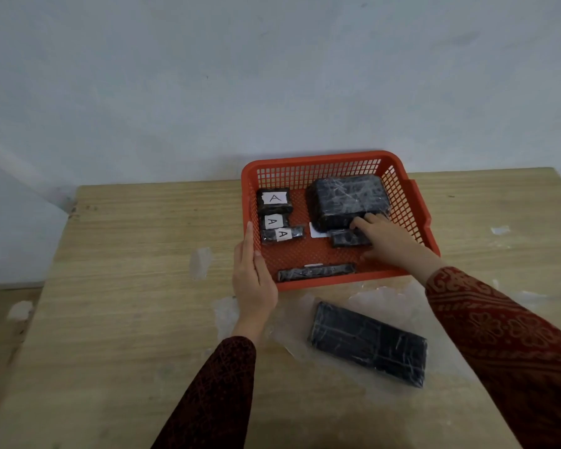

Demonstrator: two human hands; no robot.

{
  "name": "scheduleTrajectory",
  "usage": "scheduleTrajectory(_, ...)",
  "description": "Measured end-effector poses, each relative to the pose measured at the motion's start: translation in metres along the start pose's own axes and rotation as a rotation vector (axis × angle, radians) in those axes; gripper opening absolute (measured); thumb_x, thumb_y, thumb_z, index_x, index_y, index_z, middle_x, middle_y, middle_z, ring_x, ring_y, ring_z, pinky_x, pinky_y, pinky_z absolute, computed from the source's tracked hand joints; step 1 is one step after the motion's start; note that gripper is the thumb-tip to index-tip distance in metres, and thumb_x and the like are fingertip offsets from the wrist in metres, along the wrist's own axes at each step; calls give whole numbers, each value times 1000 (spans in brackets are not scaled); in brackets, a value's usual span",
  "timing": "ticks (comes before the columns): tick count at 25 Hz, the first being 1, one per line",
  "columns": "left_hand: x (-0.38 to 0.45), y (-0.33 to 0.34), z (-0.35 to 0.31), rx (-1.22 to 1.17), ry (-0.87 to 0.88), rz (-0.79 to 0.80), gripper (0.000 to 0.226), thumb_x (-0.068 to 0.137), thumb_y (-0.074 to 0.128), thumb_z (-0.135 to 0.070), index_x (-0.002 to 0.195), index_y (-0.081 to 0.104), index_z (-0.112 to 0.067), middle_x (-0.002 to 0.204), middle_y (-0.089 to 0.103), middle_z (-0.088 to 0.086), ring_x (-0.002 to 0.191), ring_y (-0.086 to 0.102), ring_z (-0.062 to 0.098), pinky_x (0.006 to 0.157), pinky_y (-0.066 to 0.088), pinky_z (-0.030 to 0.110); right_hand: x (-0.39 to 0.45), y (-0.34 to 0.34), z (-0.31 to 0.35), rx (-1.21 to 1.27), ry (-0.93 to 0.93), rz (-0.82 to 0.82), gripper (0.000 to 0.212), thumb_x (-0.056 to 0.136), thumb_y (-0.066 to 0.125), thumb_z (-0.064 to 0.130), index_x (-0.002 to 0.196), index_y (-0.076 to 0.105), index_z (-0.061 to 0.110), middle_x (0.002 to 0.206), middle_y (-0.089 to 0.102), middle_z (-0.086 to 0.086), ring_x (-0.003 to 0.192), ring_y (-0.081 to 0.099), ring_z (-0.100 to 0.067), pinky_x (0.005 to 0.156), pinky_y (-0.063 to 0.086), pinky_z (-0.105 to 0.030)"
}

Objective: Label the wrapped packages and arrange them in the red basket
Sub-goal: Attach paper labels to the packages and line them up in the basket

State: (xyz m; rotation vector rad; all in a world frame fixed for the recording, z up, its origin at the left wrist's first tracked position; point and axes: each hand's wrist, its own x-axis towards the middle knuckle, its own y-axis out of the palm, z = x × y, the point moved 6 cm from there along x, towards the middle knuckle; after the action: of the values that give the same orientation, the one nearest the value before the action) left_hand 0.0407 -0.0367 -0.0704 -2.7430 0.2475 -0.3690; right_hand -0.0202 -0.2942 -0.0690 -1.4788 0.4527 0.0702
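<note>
The red basket (412, 202) stands at the back of the wooden table. Inside on the left lie three small black wrapped packages with white "A" labels (274, 199). A big black wrapped package (347, 197) fills the back right. A long thin package (314, 272) lies along the front wall. My right hand (389, 241) reaches into the basket, fingers on a small black package (345, 239) beside the big one. My left hand (251, 277) holds the basket's front left corner. A flat black wrapped package (368, 343) lies on the table in front of the basket.
A white label (316, 231) lies on the basket floor under the big package's front edge. Clear plastic film scraps (201, 262) lie on the table around the basket. A pale wall stands right behind the table.
</note>
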Motion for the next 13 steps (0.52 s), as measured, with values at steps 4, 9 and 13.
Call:
scheduleTrajectory(4, 1, 0, 0, -11, -17, 3, 52, 97, 27, -12, 148, 31, -19, 113, 52, -1, 92, 47, -10, 80, 37, 2, 8, -5, 1, 77, -71, 25, 42, 82, 67, 21, 120, 50, 23, 115, 60, -4, 102, 58, -21, 84, 52, -36)
scheduleTrajectory(9, 0, -1, 0, -29, -33, 10, 51, 97, 27, -15, 148, 31, -23, 116, 51, -6, 98, 49, -4, 84, 44, 12, 14, -9, 30, 492, -122, 141, 29, 90, 54, 22, 119, 57, 20, 100, 65, 0, 80, 59, -14, 71, 43, -26)
scheduleTrajectory(13, 0, -2, -1, -12, -24, 1, 51, 97, 29, -12, 147, 32, -20, 119, 51, -4, 104, 48, -8, 88, 37, 4, 24, -5, 61, 583, -167, 197, 36, 93, 53, 21, 129, 54, 17, 130, 54, -2, 115, 51, -16, 94, 37, -26)
